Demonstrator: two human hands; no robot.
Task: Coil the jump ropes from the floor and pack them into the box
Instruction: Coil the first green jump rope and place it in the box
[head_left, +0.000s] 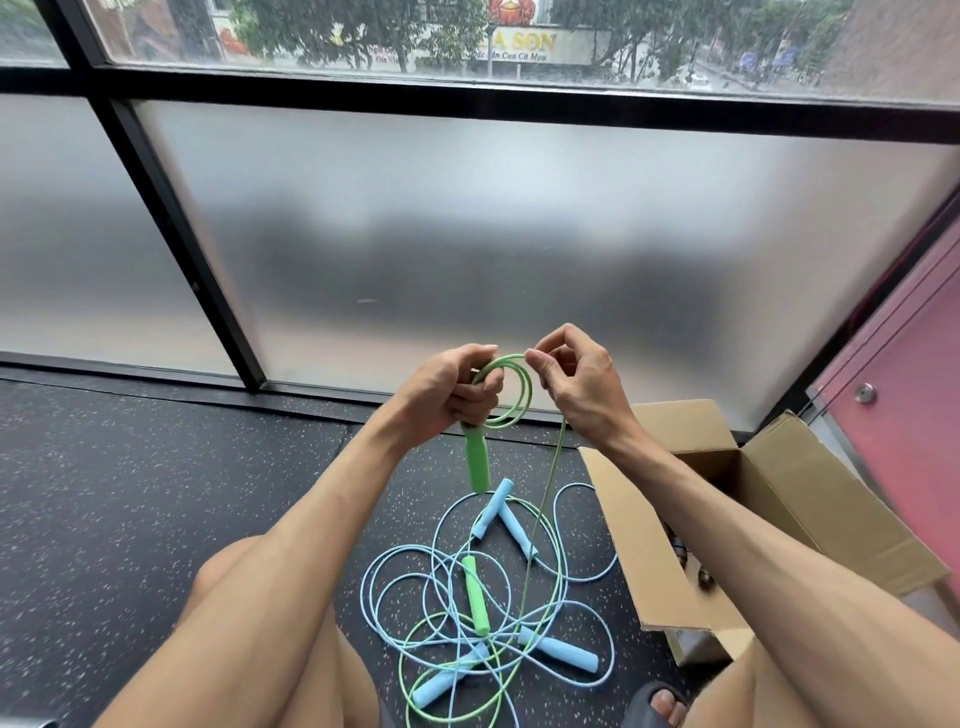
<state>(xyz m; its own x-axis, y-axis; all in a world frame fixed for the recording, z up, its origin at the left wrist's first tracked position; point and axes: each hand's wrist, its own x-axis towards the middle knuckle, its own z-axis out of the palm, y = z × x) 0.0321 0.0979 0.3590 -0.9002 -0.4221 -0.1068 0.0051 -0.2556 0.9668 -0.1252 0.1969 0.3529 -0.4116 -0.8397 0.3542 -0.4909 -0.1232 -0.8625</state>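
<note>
Bare knees (234, 566) and a dark sandal (658, 699) were seen nearest the lens, at the bottom edge. Just beyond them, in mid-air above the floor (156, 493), the green rope (528, 395) was being coiled. A few small loops were gathered in the left hand (452, 387), whose grip was curled tightly round the loops and the top of one green handle (477, 465), which hung straight down. The cord at the top of the coil was pinched between thumb and fingertips of the right hand (576, 379), with the remaining fingers loosely bent. From there a single strand trailed down to the second green handle (477, 600), lying in the tangle on the floor.

The cord was judged light, thin, springy and fairly slick, so loops would likely spring open unless kept clamped. The foam handles looked soft and easy to hold, and were judged the best places to take hold.

Three ropes were counted: one green and two blue ropes (563, 652), the latter lying tangled on the floor. Six handles were counted: two green and four blue handles (493, 506). One cardboard box (644, 545) stood open at the right, just beside the tangle; its contents could not be made out. A frosted window (467, 234) filled the far side.
</note>
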